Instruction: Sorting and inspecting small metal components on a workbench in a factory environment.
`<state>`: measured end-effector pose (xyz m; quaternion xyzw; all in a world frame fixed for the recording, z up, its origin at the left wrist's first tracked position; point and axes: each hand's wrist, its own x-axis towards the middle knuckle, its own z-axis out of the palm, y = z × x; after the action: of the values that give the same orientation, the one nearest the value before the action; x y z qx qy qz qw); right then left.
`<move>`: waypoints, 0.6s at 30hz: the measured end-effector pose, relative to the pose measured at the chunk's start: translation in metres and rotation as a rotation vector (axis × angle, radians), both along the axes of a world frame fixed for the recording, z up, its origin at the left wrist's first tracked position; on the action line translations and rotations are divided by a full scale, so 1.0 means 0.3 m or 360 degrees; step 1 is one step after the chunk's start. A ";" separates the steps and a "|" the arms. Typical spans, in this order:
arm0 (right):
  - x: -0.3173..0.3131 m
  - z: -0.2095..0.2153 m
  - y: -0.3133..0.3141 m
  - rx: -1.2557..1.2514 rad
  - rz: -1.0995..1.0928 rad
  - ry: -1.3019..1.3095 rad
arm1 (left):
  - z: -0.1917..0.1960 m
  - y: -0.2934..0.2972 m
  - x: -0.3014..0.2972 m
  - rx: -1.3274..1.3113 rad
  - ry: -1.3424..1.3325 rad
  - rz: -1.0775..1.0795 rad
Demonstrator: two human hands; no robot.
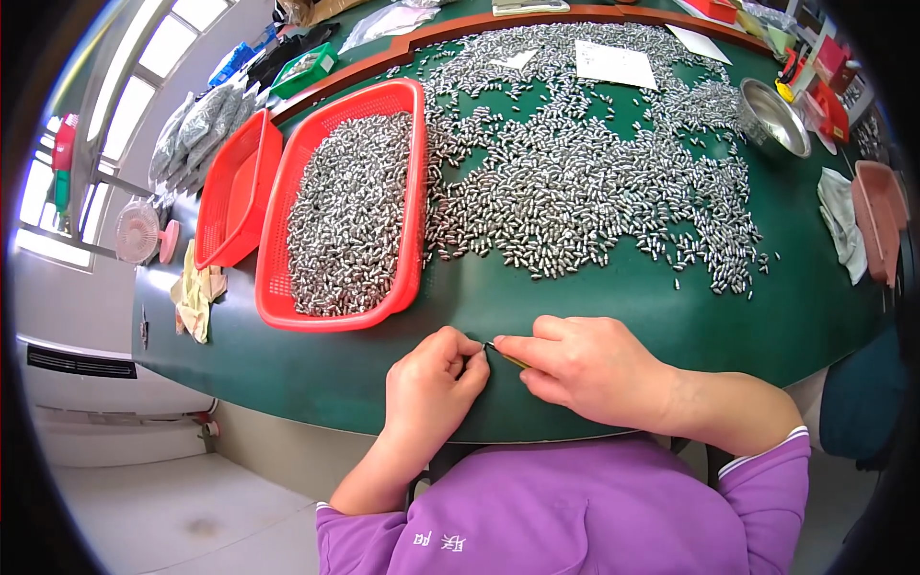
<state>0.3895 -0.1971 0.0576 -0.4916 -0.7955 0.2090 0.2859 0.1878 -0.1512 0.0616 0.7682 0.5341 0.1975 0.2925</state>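
At the near edge of the green table, my left hand (433, 376) is closed in a pinch. What sits between its thumb and forefinger is too small and too covered to make out. My right hand (596, 372) is wrapped round a thin yellow-handled tool (515, 360) whose dark tip meets the left fingertips. Most of that tool is hidden under the right fingers. Beyond both hands, many small silver bullet-shaped metal pieces (565, 206) lie spread over the tabletop. Left of them, a red plastic basket (414, 240) holds a heap of similar pieces.
Another red basket (230, 192) stands further left, near a yellow cloth (196, 297) and a small pink fan (142, 233). A metal bowl (774, 117), a white cloth (842, 225) and a pink dustpan-like tray (877, 216) are on the right. Papers (613, 64) rest on the pieces.
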 end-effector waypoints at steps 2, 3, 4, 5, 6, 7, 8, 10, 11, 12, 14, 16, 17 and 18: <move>0.001 0.002 -0.001 -0.0003 -0.0006 -0.0012 | 0.002 0.004 0.002 -0.0011 0.0000 -0.0008; 0.002 0.002 -0.001 -0.0004 -0.0005 -0.0019 | 0.001 0.004 0.002 -0.0002 -0.0002 -0.0016; 0.003 0.005 0.001 -0.0007 -0.0004 -0.0022 | 0.000 0.004 0.003 0.0007 -0.0004 -0.0024; 0.006 0.010 0.004 -0.0016 0.0026 -0.0026 | 0.002 0.004 0.004 0.0004 -0.0007 -0.0024; 0.007 0.011 0.009 -0.0026 0.0056 -0.0028 | 0.005 0.003 0.004 0.0000 0.0001 -0.0024; 0.009 0.012 0.015 -0.0028 0.0056 -0.0028 | 0.006 0.003 0.003 -0.0004 0.0009 -0.0025; 0.011 0.013 0.023 -0.0071 0.0101 -0.0015 | 0.005 0.004 0.001 -0.0005 0.0009 -0.0026; 0.014 0.022 0.030 -0.0110 0.0143 -0.0007 | 0.002 0.006 -0.001 0.0011 -0.0013 -0.0064; 0.011 0.031 0.032 -0.0135 0.0190 -0.0031 | 0.003 0.004 -0.001 0.0015 -0.0014 -0.0067; 0.009 0.037 0.036 -0.0157 0.0235 -0.0054 | 0.005 0.006 -0.002 0.0006 -0.0006 -0.0068; 0.011 0.040 0.051 -0.0209 0.0235 -0.0021 | 0.003 0.007 -0.007 0.0005 0.0005 -0.0076; 0.019 0.035 0.049 -0.0255 0.0208 -0.0003 | 0.000 0.015 -0.004 -0.0034 0.0041 -0.0095; 0.017 0.020 0.041 -0.0213 0.0173 -0.0031 | 0.009 0.025 0.000 -0.0024 0.0035 -0.0115; 0.020 0.017 0.035 -0.0162 0.0147 -0.0063 | 0.029 0.031 0.002 -0.0115 0.0075 -0.0135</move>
<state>0.3953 -0.1864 0.0626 -0.4722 -0.8113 0.2523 0.2347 0.1884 -0.1420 0.0703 0.7835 0.5146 0.1474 0.3154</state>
